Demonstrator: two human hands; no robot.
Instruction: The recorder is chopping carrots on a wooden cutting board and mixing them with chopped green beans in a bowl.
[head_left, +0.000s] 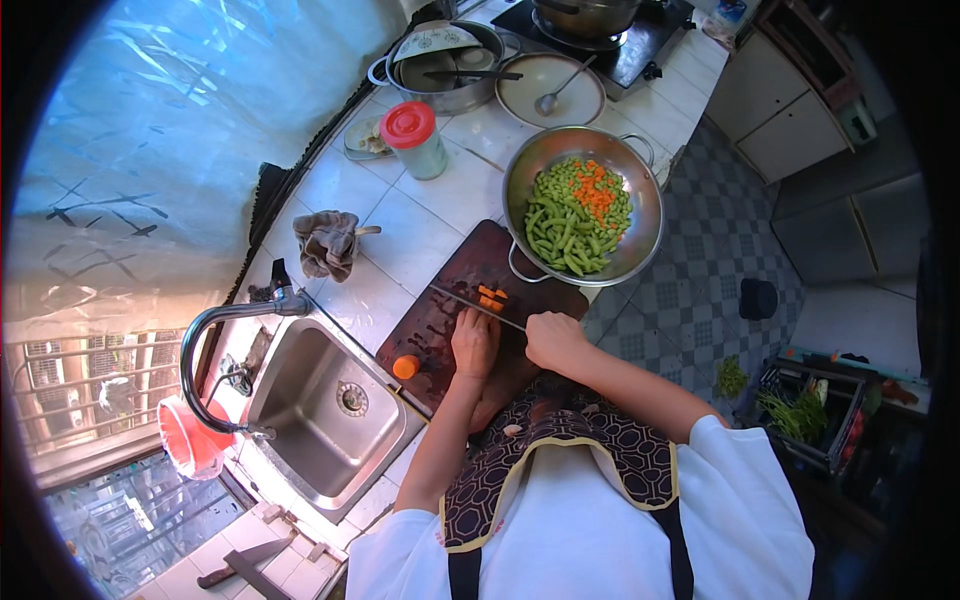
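Note:
On a dark brown cutting board (442, 330), cut orange carrot pieces (493, 298) lie in a small group. My right hand (553, 340) grips a kitchen knife (469, 304), its handle hidden in the fist and its blade crossing beside the carrot pieces. Just below the blade, my left hand (476, 343) rests with its fingertips at the carrot; whether a piece is under them is hidden. A carrot chunk (406, 367) sits apart at the board's left side. Beyond the board, a steel two-handled pan (517, 217) holds green beans, chopped green pieces and diced carrot.
A steel sink (300, 420) with a curved faucet (196, 337) adjoins the board's left. Behind are a crumpled cloth (328, 244), a red-lidded jar (416, 142), a plate with a spoon (517, 94), a pot of dishes (450, 101) and a stove (517, 22). Two knives (251, 562) lie lower left.

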